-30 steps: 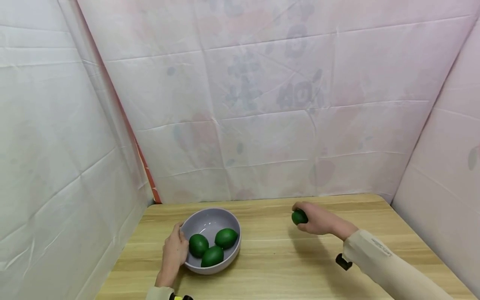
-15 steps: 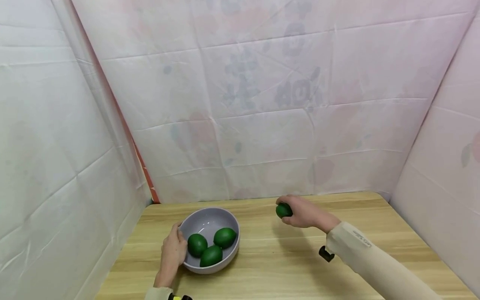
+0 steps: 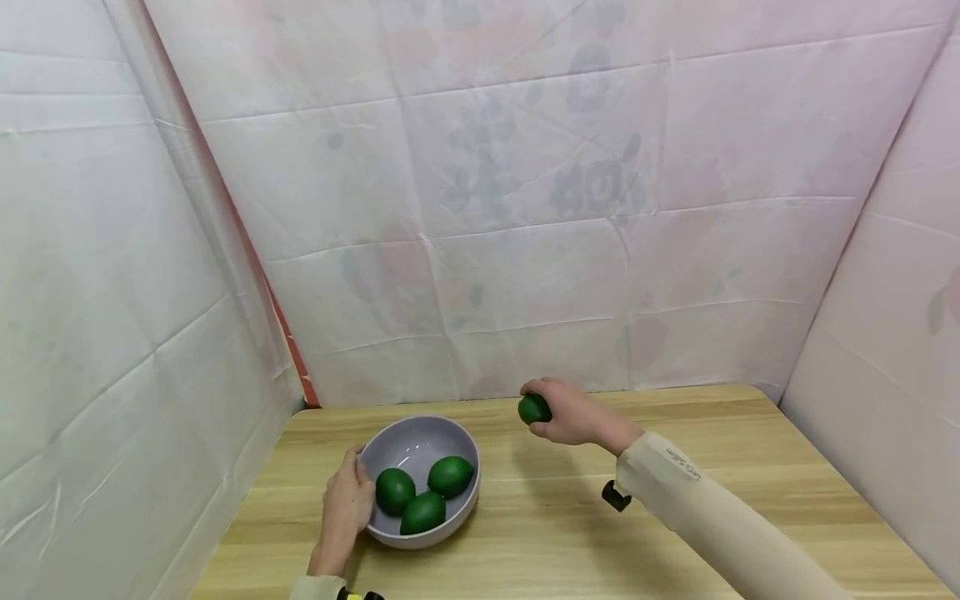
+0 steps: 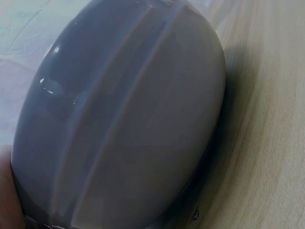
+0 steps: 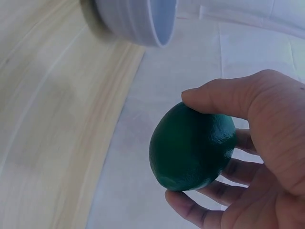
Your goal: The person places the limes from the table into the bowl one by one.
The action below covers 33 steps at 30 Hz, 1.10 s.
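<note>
A grey-lavender bowl (image 3: pixel 420 435) sits on the left part of the table. Inside it lie three green limes, a left one (image 3: pixel 395 491), a right one (image 3: pixel 451 476) and a front one (image 3: pixel 423 512). My left hand (image 3: pixel 348 502) holds the bowl's left rim; the left wrist view is filled by the bowl's ribbed outer wall (image 4: pixel 143 114), with a bit of finger (image 4: pixel 7 191) at its edge. To the right of the bowl, my right hand (image 3: pixel 576 414) grips another lime (image 3: pixel 533 409) above the table. Thumb and fingertips clasp that lime (image 5: pixel 188 148) in the right wrist view.
The light wooden table (image 3: pixel 525 533) ends at a pale printed cloth (image 3: pixel 525 250) hung behind it. More cloth hangs on the left (image 3: pixel 90 292) and right sides. A red strip (image 3: pixel 298 367) runs down the left corner.
My right hand has moved left with the lime, towards the bowl, and slightly towards the back of the table. The left hand and the bowl stay in place.
</note>
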Motion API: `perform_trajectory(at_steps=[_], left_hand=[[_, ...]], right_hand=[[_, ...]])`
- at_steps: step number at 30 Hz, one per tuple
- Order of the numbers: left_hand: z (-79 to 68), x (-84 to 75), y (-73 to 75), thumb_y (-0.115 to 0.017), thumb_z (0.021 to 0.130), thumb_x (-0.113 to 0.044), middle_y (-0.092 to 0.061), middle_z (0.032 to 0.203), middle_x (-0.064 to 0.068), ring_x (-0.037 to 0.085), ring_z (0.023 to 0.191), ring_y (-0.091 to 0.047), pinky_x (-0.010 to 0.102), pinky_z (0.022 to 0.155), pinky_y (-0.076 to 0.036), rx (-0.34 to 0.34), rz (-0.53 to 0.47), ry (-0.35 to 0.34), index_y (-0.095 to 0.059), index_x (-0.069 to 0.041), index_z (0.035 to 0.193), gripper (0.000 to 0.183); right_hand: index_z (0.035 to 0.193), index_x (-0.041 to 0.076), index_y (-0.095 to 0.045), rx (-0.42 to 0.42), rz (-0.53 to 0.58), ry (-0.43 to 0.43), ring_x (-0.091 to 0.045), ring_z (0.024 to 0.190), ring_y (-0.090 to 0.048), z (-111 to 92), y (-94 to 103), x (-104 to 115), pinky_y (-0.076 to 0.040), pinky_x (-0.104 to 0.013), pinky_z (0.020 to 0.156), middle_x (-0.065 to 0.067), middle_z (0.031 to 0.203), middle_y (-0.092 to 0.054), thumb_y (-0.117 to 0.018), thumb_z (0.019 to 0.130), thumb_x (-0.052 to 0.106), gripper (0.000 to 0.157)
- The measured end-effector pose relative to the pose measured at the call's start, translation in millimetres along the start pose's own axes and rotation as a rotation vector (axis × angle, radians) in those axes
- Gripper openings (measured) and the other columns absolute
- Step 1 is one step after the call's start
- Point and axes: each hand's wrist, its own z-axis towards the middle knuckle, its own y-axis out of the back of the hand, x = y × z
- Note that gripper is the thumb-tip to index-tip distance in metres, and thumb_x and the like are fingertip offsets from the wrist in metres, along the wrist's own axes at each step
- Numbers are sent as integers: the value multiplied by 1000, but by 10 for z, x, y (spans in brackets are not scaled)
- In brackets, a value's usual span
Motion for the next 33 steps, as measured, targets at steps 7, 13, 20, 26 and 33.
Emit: perform_trajectory(at_steps=[7, 13, 20, 26, 33], left_hand=[[-15, 3, -2, -28, 107, -11, -51, 148, 31, 50, 131, -55, 64, 101, -50, -1, 8, 1, -38, -7, 153, 47], [-33, 4, 0, -28, 107, -12, -54, 146, 29, 49, 130, -56, 64, 103, -49, -26, 16, -10, -41, -7, 151, 47], [-29, -5, -1, -28, 107, -12, -53, 146, 30, 49, 130, -56, 63, 101, -50, -18, 16, -14, -40, -7, 151, 47], [-42, -11, -5, -27, 107, -13, -54, 146, 29, 49, 130, -56, 64, 102, -49, -21, 16, -6, -40, -7, 152, 47], [-37, -19, -2, -28, 107, -12, -53, 146, 30, 49, 129, -57, 64, 100, -51, -19, 23, -9, -40, -8, 152, 47]], right_hand=[[136, 3, -58, -8, -20, 53, -19, 96, -62, 154, -71, 179, -53, -36, 78, -15, 126, -66, -73, 91, 17, 50], [135, 3, -59, -17, -5, 92, -23, 96, -64, 283, -110, 310, -55, -37, 78, -16, 124, -67, -75, 90, 17, 50], [134, 4, -60, -34, 8, 111, -22, 97, -64, 418, -166, 419, -56, -37, 80, -15, 124, -68, -75, 89, 19, 49], [133, 4, -61, -38, 28, 124, -24, 100, -64, 518, -219, 528, -56, -39, 83, -15, 124, -67, -76, 89, 21, 50], [132, 4, -62, -36, 42, 123, -24, 102, -65, 639, -320, 658, -56, -38, 86, -14, 124, -69, -78, 89, 23, 50]])
